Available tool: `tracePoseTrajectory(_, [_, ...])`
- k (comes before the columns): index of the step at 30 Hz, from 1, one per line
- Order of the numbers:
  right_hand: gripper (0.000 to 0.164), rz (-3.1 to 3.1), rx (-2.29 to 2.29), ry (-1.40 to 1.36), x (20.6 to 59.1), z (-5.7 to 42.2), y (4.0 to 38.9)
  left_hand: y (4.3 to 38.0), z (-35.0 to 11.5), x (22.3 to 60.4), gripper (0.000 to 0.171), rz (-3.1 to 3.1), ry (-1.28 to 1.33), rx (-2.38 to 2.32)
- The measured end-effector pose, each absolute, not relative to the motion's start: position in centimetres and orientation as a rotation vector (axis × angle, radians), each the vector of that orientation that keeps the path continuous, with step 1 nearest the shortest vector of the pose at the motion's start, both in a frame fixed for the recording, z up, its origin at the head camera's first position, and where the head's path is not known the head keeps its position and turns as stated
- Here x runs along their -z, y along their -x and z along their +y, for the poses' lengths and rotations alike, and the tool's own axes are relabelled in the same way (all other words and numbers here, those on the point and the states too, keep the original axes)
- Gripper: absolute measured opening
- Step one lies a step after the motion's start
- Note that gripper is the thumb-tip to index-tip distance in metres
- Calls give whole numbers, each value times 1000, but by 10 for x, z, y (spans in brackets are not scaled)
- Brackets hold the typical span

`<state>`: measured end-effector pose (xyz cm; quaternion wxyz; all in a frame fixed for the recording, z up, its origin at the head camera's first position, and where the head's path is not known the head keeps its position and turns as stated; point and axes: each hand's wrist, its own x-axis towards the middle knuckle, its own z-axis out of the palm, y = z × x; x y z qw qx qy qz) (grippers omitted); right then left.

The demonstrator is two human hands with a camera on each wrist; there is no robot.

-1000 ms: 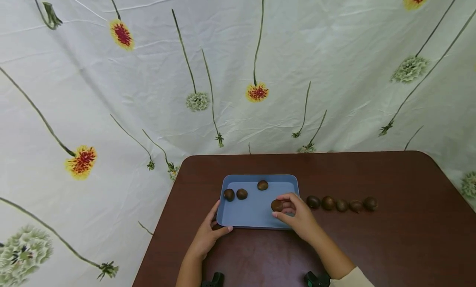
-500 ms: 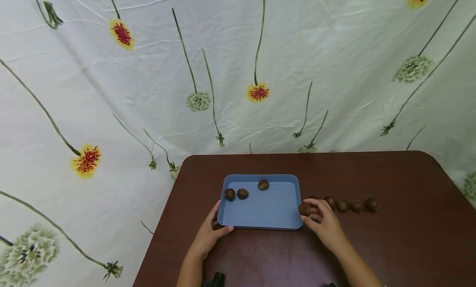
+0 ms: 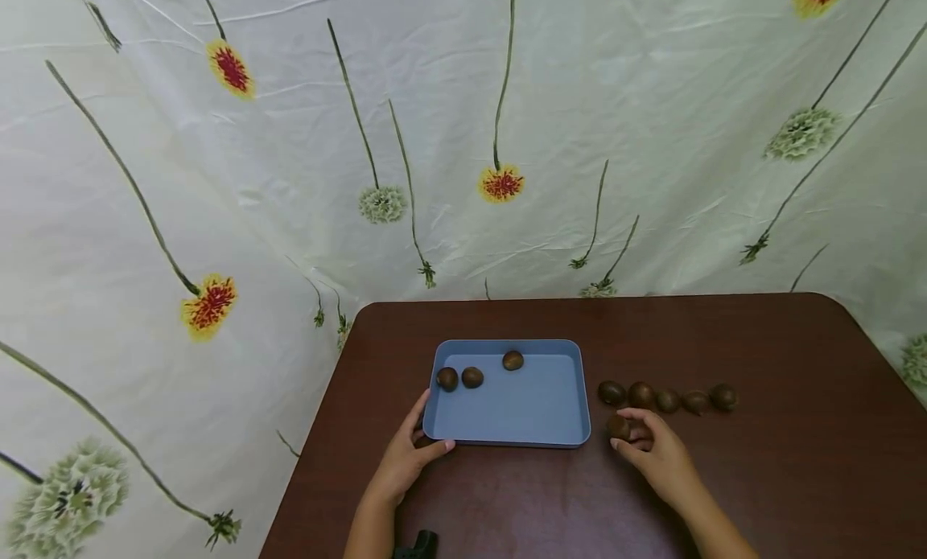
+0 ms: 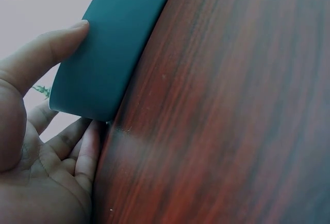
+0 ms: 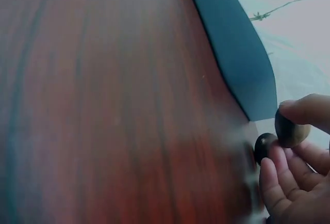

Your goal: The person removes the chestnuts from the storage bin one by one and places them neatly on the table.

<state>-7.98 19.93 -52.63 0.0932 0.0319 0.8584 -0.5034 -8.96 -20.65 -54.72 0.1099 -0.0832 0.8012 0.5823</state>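
My right hand (image 3: 657,456) pinches a brown chestnut (image 3: 619,427) between thumb and fingertips, just right of the tray and on the near side of a row of chestnuts. In the right wrist view, the pinched chestnut (image 5: 290,129) shows a dark side and a paler side, with another dark chestnut (image 5: 264,148) behind the fingers. My left hand (image 3: 402,461) holds the near left corner of a blue tray (image 3: 507,442), its thumb along the front wall and the other fingers around the left side. Three chestnuts lie in the tray, one of them at the back (image 3: 512,360).
Several chestnuts (image 3: 668,400) form a row on the brown table (image 3: 797,462) right of the tray. A black object (image 3: 416,545) is at the lower edge beside my left forearm. A flower-printed cloth (image 3: 449,141) hangs behind the table.
My right hand has carried the chestnut from above the tray's right part, over its right rim, to the table area in front of the row. The left hand stays at the tray corner.
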Motion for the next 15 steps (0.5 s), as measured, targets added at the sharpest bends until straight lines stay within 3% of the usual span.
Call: tracePoseTrajectory(15, [44,2626,1336,-65,537,210,106,98,-197,549,101,2351,254,-1731])
